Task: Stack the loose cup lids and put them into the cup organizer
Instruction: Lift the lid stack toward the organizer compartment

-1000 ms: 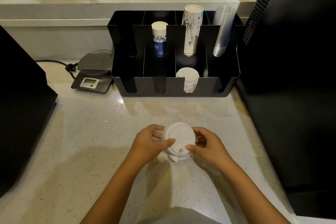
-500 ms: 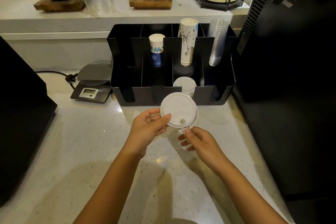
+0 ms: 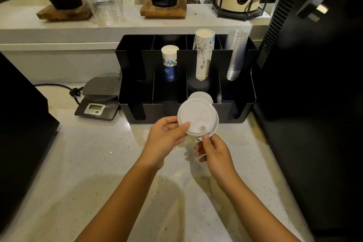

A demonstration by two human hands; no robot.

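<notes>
The stacking looks done and the carry to the organizer (image 3: 235,110) is the step in hand: a short stack of white lids (image 3: 197,117) is held up off the desk (image 3: 98,163), just in front of the organizer's front wall and in line with its third front slot from the left. That slot already holds some lids (image 3: 200,95), whose top edge shows right behind the held stack. The left hand (image 3: 167,136) grips the stack's left rim, thumb on the top face and fingers underneath. The right hand (image 3: 213,149) pinches the near edge with thumb and forefinger, around what seems to be a small tab hanging below the rim; the other fingers are curled loosely. Both forearms reach forward from the bottom of the view, wrists close together, the stack tilted so its top faces the camera. Next, I judge, the stack must go forward over the front wall and down onto the lids already there, kept square so it nests without catching the dividers. No loose lids show on the desk.
</notes>
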